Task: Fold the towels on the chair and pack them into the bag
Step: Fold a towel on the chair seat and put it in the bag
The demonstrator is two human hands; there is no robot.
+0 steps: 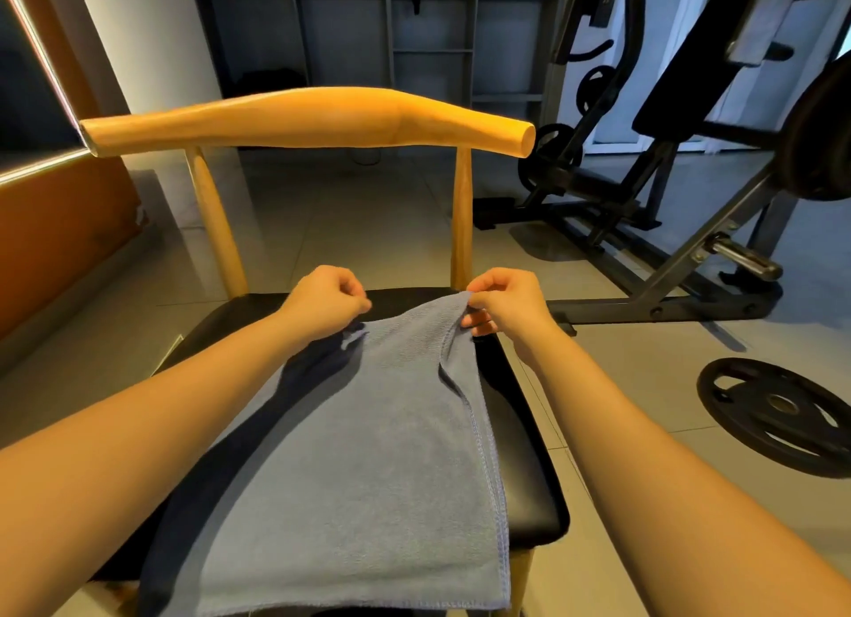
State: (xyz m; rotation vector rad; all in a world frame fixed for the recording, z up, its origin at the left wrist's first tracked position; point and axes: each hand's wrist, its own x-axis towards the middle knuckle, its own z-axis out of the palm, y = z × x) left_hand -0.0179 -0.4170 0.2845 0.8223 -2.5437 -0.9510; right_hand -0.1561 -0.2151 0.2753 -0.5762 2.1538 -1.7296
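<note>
A light blue towel (368,455) lies spread over the black seat (529,455) of a wooden chair, its near edge hanging over the seat's front. My right hand (506,303) pinches the towel's far right corner and lifts it slightly. My left hand (322,298) hovers with curled fingers just above the far left corner; whether it pinches the cloth I cannot tell. A darker strip shows along the towel's left side under my left forearm. No bag is in view.
The chair's curved wooden backrest (313,119) stands right behind the hands. A weight bench and machine frame (667,211) fill the right side. A black weight plate (778,414) lies on the tiled floor to the right. Grey shelving (391,40) is at the back.
</note>
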